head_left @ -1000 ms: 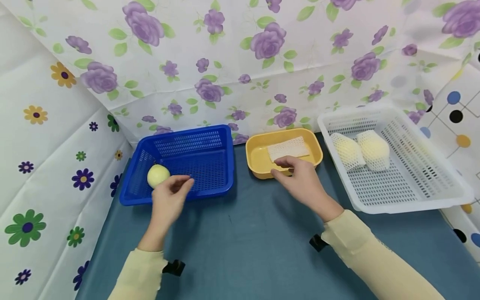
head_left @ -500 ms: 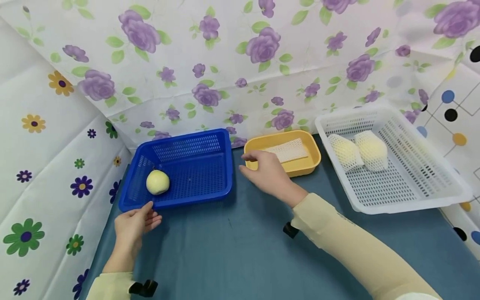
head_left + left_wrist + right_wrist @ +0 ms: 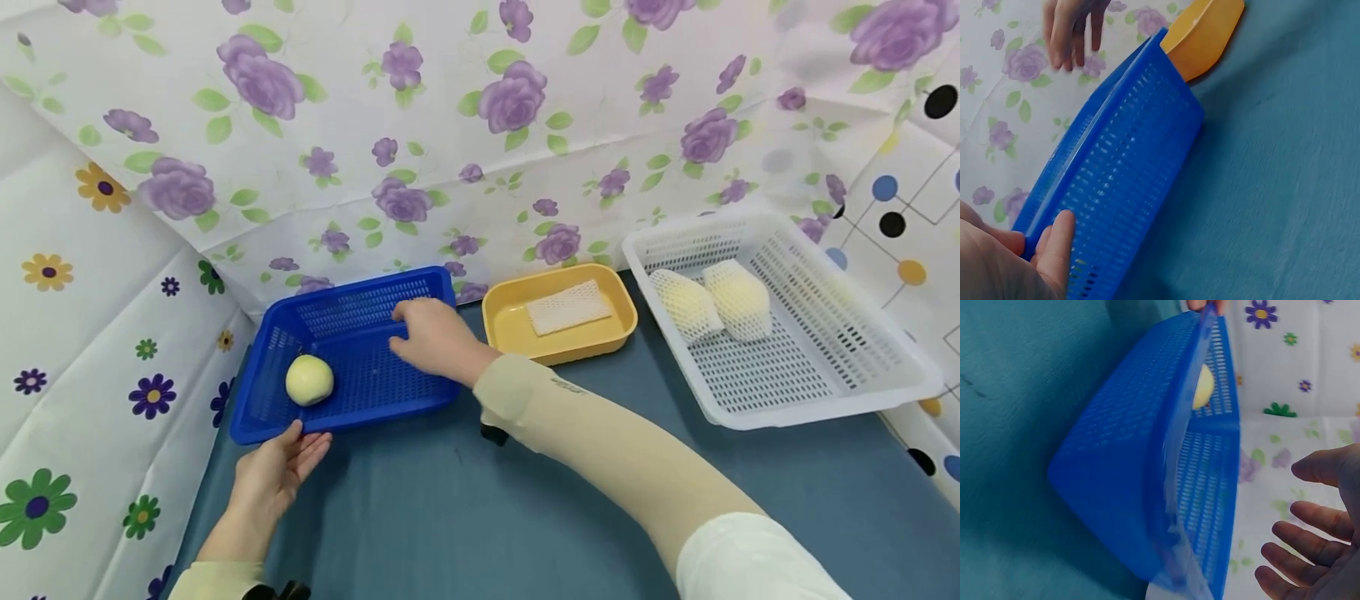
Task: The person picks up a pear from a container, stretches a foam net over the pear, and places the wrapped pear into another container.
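A blue perforated basket [image 3: 390, 404] stands at the left of the table, with one pale yellow round fruit [image 3: 309, 380] in its left part. My left hand [image 3: 272, 477] pinches the basket's front rim near the left corner; the left wrist view shows the thumb over the rim [image 3: 1094, 128] and fingers against the outer wall. Over the right part of the basket hovers my right hand [image 3: 435, 337]. In the right wrist view its fingers [image 3: 1310, 544] are spread and hold nothing, apart from the basket.
Right of the basket stands a yellow tray [image 3: 510, 329] with a flat white foam net [image 3: 568, 308] in it. Farther right, a white basket [image 3: 817, 412] holds two net-wrapped fruits [image 3: 738, 300]. Patterned cloth [image 3: 315, 125] hangs behind and at both sides.
My left hand has moved from over the blue basket to its front rim and now grips it. The right hand has travelled left from the yellow tray to above the blue basket.
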`<action>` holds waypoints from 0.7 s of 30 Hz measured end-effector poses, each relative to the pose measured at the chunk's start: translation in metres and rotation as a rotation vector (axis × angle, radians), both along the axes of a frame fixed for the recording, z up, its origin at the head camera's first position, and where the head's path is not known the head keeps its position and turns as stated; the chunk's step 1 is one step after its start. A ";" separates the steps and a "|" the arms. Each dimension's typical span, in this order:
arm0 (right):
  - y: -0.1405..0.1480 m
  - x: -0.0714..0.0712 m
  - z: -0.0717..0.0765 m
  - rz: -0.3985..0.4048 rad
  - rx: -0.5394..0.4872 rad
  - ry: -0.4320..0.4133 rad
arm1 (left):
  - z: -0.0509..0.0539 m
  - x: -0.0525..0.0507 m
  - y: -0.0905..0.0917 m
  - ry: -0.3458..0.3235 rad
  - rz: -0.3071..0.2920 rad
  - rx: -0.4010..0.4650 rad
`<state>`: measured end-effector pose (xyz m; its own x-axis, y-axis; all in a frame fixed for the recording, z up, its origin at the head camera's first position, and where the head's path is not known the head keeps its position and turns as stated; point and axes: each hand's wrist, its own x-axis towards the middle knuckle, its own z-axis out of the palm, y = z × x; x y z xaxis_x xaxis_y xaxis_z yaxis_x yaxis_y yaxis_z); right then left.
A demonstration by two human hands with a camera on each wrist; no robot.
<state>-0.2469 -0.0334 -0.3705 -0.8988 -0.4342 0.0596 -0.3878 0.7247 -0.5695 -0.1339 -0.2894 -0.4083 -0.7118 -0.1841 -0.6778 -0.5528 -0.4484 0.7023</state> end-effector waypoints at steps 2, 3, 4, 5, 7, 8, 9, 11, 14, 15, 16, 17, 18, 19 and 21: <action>-0.015 -0.004 -0.001 0.035 0.043 0.019 | -0.001 -0.001 0.001 -0.006 0.037 0.038; -0.024 -0.006 -0.001 0.052 0.066 0.019 | -0.001 -0.002 0.002 -0.010 0.055 0.053; -0.032 -0.008 -0.001 0.071 0.089 0.021 | -0.002 -0.002 0.002 -0.013 0.072 0.065; -0.041 -0.009 -0.001 0.084 0.117 0.024 | -0.003 -0.003 0.002 -0.014 0.082 0.072; -0.059 -0.012 -0.001 0.105 0.185 0.016 | -0.005 -0.005 0.003 -0.017 0.091 0.077; -0.069 -0.014 0.000 0.109 0.224 0.008 | -0.007 -0.006 0.003 -0.020 0.093 0.072; -0.078 -0.015 0.002 0.109 0.262 -0.003 | -0.008 -0.007 0.003 -0.024 0.094 0.067; -0.098 -0.017 0.004 0.108 0.334 -0.026 | -0.010 -0.008 0.002 -0.029 0.079 0.032; -0.126 -0.016 0.007 0.128 0.435 -0.039 | -0.013 -0.009 0.000 -0.056 0.076 -0.038; -0.135 -0.016 0.007 0.144 0.466 -0.033 | -0.014 -0.009 -0.002 -0.064 0.072 -0.055; -0.143 -0.015 0.007 0.164 0.499 -0.025 | -0.014 -0.009 -0.003 -0.066 0.058 -0.067; -0.150 -0.015 0.006 0.186 0.534 -0.014 | -0.015 -0.009 -0.004 -0.070 0.051 -0.069; -0.156 -0.015 0.005 0.211 0.566 0.002 | -0.015 -0.010 -0.005 -0.073 0.041 -0.067; -0.162 -0.016 0.003 0.239 0.597 0.015 | -0.015 -0.011 -0.005 -0.072 0.025 -0.052; -0.170 -0.017 0.000 0.282 0.635 0.021 | -0.015 -0.013 -0.005 -0.067 0.001 -0.011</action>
